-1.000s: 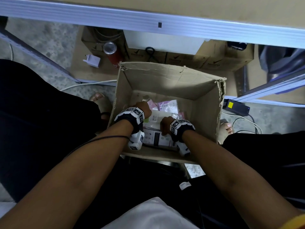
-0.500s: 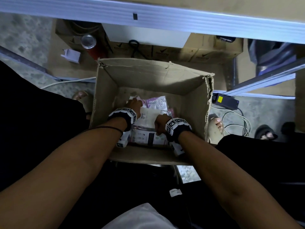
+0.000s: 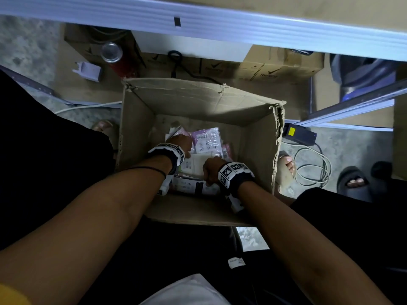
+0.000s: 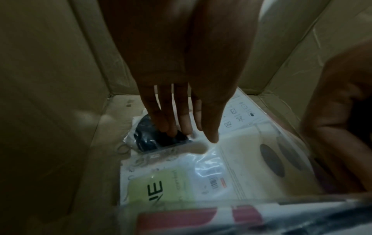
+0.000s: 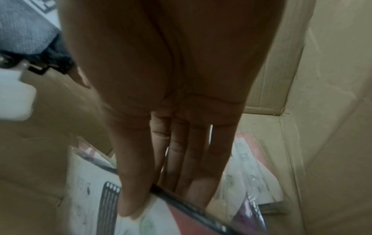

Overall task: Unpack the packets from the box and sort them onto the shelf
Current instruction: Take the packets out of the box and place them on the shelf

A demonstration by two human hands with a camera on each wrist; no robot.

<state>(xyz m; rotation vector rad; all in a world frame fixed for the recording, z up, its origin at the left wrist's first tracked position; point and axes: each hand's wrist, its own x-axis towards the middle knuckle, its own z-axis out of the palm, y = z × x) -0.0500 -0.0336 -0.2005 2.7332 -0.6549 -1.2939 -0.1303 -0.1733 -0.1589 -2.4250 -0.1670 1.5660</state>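
An open cardboard box (image 3: 259,137) stands on the floor between my knees, with several clear plastic packets (image 3: 207,139) lying flat on its bottom. Both hands are down inside it. My left hand (image 3: 179,143) reaches to the far left; its straight fingers (image 4: 171,127) touch a clear packet holding a dark item (image 4: 149,143). Beside that lie a green-labelled packet (image 4: 159,189) and a cream one (image 4: 247,152). My right hand (image 3: 210,170) pinches the edge of a white and red packet (image 5: 171,216), thumb (image 5: 130,198) on top and fingers underneath. The shelf's metal edge (image 3: 220,25) runs across the top.
Behind the box sit a red can (image 3: 114,58), a white plug adapter (image 3: 90,70) and flat brown cartons (image 3: 275,71) under the shelf. A black power brick (image 3: 297,133) and coiled cable (image 3: 312,166) lie to the right, near sandalled feet (image 3: 352,181).
Both hands have stayed inside the box among the packets, shifting only slightly. The head view has drifted, so the box sits a little differently in the picture.
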